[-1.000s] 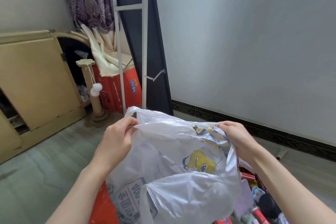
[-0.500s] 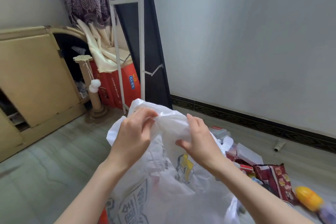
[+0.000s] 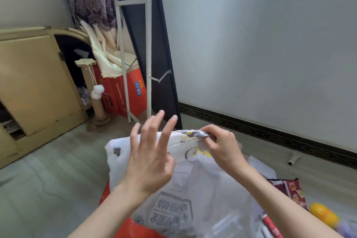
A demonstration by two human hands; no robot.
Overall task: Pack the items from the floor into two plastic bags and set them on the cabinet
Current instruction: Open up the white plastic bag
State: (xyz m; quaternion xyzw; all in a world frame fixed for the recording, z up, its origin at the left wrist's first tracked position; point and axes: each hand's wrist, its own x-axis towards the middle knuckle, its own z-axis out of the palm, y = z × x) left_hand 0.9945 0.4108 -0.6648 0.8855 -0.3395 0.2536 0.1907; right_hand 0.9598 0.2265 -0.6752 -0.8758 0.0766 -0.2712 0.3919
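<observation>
- A white plastic bag (image 3: pixel 197 183) with grey printed lettering and a yellow cartoon print is held up above the floor (image 3: pixel 48 179), low in the middle of the view.
- The right hand (image 3: pixel 222 147) pinches the bag's bunched top edge between thumb and fingers, gripping the film.
- The left hand (image 3: pixel 150 156) is spread wide, its fingers (image 3: pixel 154 127) fanned and pointing up in front of the bag's left side; it grips nothing, and whether the palm touches the film cannot be told.
- A red-orange bag or packet (image 3: pixel 135 226) shows under the white bag at the bottom edge.
- To the right, on the floor, lie a dark red snack packet (image 3: pixel 289 191) with a flower pattern, a yellow rounded thing (image 3: pixel 324 214) near the right edge, a flat white sheet or box (image 3: pixel 260 168) and a red stick-like item (image 3: pixel 270 224).
- A small white tube (image 3: pixel 293 157) lies on the floor by the dark skirting of the right wall.
- At the left stands a beige cabinet (image 3: pixel 34 79), partly open at its left edge.
- Beside it is a cardboard scratching post (image 3: pixel 96 98) with 2 white pompoms on a string.
- Behind are an orange-red box (image 3: pixel 127 92), a white metal rack (image 3: pixel 147 48), a dark panel (image 3: pixel 162 63) leaning against the wall, and a purple leaf-pattern curtain (image 3: pixel 90 0).
</observation>
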